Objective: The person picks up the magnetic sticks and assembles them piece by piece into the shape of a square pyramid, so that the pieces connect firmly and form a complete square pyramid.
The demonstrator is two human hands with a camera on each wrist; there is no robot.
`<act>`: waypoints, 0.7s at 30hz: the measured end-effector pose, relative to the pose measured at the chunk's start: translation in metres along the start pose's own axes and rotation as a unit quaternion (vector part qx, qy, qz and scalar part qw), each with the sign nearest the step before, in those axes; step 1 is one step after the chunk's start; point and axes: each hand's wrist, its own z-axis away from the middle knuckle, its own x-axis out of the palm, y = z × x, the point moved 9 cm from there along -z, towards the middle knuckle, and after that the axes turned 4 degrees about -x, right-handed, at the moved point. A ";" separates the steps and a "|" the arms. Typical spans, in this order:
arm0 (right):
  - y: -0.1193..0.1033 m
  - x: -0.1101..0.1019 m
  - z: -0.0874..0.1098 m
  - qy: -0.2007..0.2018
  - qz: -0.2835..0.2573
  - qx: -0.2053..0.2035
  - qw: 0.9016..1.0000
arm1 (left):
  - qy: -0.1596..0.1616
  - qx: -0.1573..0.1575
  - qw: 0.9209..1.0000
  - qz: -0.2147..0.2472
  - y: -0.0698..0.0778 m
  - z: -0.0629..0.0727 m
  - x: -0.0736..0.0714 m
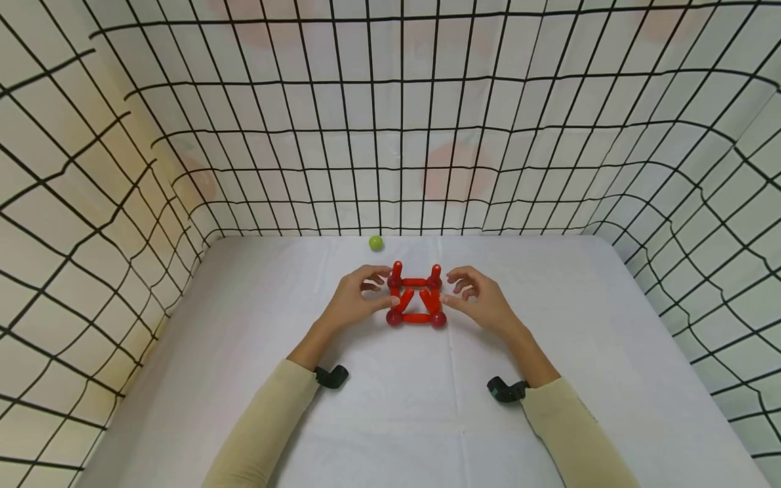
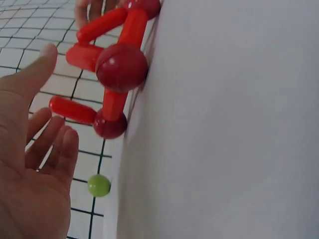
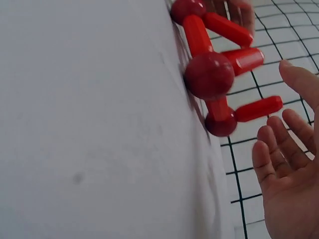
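Observation:
A red frame [image 1: 417,318] of plastic rods joined by darker red balls lies flat on the white table, forming a square. From its corner balls [image 3: 209,75], short rods [image 2: 74,109] stick upward. At its left side is my left hand [image 1: 360,295], with thumb and fingers spread loosely around the edge. My right hand [image 1: 485,303] mirrors it on the right side, fingers bent a little. In both wrist views, the thumb and fingers stand apart around the upright rods, with gaps to them and nothing gripped.
Behind the frame, a small green ball [image 1: 375,242] sits near the table's back edge. Black wire mesh [image 1: 390,129] rises at the back and both sides of the white table [image 1: 415,407]. A dark wrist camera [image 1: 508,390] is on my right wrist, another [image 1: 332,377] on my left.

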 end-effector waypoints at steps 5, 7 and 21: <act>0.000 0.006 -0.003 -0.036 0.006 -0.009 0.999 | -0.031 -0.028 0.998 -0.045 -0.007 -0.005 0.004; 0.001 0.014 -0.005 -0.058 0.011 -0.009 0.998 | -0.052 -0.030 0.996 -0.062 -0.009 -0.005 0.010; -0.002 0.031 -0.004 -0.083 0.035 -0.055 0.994 | -0.074 0.008 0.994 -0.085 -0.003 -0.005 0.025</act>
